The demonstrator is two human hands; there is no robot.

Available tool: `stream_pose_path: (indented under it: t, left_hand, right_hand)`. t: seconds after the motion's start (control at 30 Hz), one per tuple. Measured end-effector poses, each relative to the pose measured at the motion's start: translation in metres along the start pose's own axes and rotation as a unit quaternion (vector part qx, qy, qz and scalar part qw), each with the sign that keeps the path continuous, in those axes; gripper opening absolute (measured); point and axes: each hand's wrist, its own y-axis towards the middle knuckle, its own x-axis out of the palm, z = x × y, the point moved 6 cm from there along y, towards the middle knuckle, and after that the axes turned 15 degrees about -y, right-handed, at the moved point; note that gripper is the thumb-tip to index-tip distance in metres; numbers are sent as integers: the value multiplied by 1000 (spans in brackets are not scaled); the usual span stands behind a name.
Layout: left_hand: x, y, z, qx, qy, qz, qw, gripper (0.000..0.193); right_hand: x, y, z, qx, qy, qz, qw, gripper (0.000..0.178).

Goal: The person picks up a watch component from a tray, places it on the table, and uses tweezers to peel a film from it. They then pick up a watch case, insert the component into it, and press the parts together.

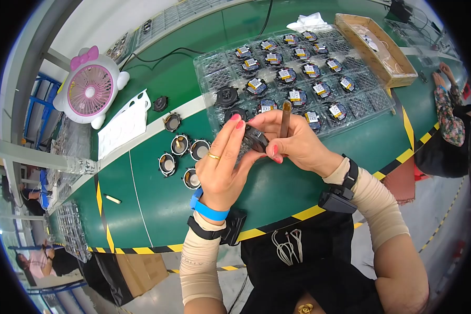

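A dark round part (256,139) is tilted on edge between my two hands, over the near edge of a clear plastic tray (371,108). My left hand (221,166) grips it from the left, fingers pressed together and thumb beneath. From the right, the fingertips of my right hand (301,140) pinch it. A narrow brown strip-like tool (286,119) also stands up out of my right hand. In the tray sit several round black assemblies (286,75) with yellow-and-white labels. Two plain black round parts, one of them a black ring (227,96), lie at its left side.
Left of my hands, several black-rimmed round parts (180,144) lie on the green table (157,204). Farther left are a white sheet (124,125), a pink-and-white fan (90,90) and a marker (112,199). A wooden box (401,78) stands at the far right, near another person's arms (449,112).
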Motion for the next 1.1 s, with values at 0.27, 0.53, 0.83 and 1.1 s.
stream_pose_path:
  t: [0.27,0.53,0.83,1.1]
  left_hand:
    - [2,-3,-1,3,-15,-7,1000,57]
    - [3,-5,2,-12,-26,24,999,57]
    - [5,-9,4,0,9,21,1000,58]
    - [2,-10,3,-12,-21,30,999,57]
  right_hand:
    - [-3,-2,0,18,35,2,999,38]
    - [-2,-3,-1,-13,51,-1,999,33]
    - [-1,-5,-2,-17,81,6,997,31]
    - [-2,-5,-7,-21,-28,-8,999,23]
